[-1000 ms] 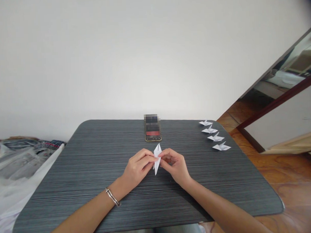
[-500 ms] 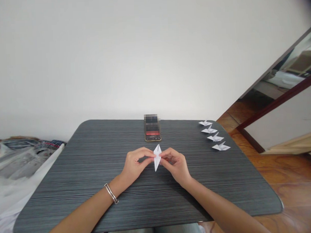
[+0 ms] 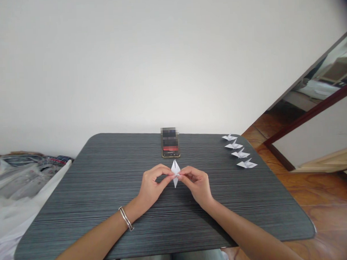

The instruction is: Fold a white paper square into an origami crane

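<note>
A small folded white paper (image 3: 175, 168), a long diamond with a dark slit in its upper half, is held between my two hands above the table. My left hand (image 3: 154, 184) pinches its left side between thumb and fingers. On the opposite side, my right hand (image 3: 196, 183) has thumb and index finger closed on the paper's edge. The fingertips cover the paper's middle, so the folds there are partly hidden. Several white paper cranes (image 3: 246, 163) stand in a slanting row at the table's right.
The dark striped table (image 3: 107, 194) has rounded corners and meets a white wall (image 3: 164, 61). A phone (image 3: 170, 143) lies at its back middle, beyond the paper. Plastic-wrapped goods (image 3: 23, 178) are heaped to the left. Wooden floor (image 3: 322, 192) and a mirror (image 3: 320, 77) are at right.
The folded paper has turned from a slight tilt to nearly upright in view. Both hands' fingertips have come closer together at its middle.
</note>
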The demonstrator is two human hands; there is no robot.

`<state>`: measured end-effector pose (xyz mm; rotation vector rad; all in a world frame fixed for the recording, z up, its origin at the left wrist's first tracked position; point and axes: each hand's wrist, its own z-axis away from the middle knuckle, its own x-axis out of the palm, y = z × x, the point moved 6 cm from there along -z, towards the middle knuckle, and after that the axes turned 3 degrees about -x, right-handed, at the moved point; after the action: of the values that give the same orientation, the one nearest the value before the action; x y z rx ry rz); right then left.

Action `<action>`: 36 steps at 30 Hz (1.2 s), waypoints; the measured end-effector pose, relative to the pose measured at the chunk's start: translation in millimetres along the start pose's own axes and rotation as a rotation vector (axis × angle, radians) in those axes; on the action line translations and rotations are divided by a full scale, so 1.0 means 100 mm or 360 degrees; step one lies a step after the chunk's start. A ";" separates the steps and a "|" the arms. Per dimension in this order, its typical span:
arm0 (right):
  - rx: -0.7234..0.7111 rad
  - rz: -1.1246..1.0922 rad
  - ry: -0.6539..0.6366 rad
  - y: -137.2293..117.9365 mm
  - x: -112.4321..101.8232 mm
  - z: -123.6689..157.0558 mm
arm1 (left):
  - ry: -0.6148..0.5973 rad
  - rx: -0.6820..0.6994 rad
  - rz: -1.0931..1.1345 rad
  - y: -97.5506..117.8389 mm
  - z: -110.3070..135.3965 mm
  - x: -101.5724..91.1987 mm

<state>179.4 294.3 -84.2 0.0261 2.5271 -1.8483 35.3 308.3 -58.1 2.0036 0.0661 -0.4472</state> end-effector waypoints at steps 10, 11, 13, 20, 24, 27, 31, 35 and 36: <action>0.0151 -0.0183 0.0083 0.06 0.05 0.03 | 0.0011 -0.0558 0.0721 -0.18 0.05 0.14; 0.0163 -0.0188 0.0078 0.07 0.06 0.04 | 0.0023 -0.0623 0.0783 -0.20 0.06 0.15; 0.0190 -0.0185 0.0068 0.10 0.07 0.03 | 0.0042 -0.0744 0.0877 -0.23 0.06 0.16; 0.0253 -0.0133 0.0101 0.10 0.06 0.01 | 0.0063 -0.0849 0.0921 -0.25 0.06 0.17; 0.0269 -0.0181 0.0079 0.11 0.07 0.00 | 0.0043 -0.0864 0.0909 -0.26 0.05 0.17; 0.0326 -0.0151 0.0053 0.13 0.07 0.00 | 0.0068 -0.0867 0.0899 -0.26 0.05 0.15; 0.0496 -0.0243 -0.0002 0.17 0.10 0.01 | 0.0027 -0.0895 0.0858 -0.25 0.06 0.15; 0.0527 -0.0293 0.0001 0.15 0.11 0.01 | -0.0080 -0.0965 0.0941 -0.25 0.06 0.20; 0.0518 -0.0288 0.0005 0.15 0.11 0.02 | -0.0083 -0.0979 0.0966 -0.26 0.06 0.21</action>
<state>169.2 297.3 -99.1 -0.2033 2.2679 -2.3089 46.8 312.1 -89.7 1.3147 -0.3859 -0.0648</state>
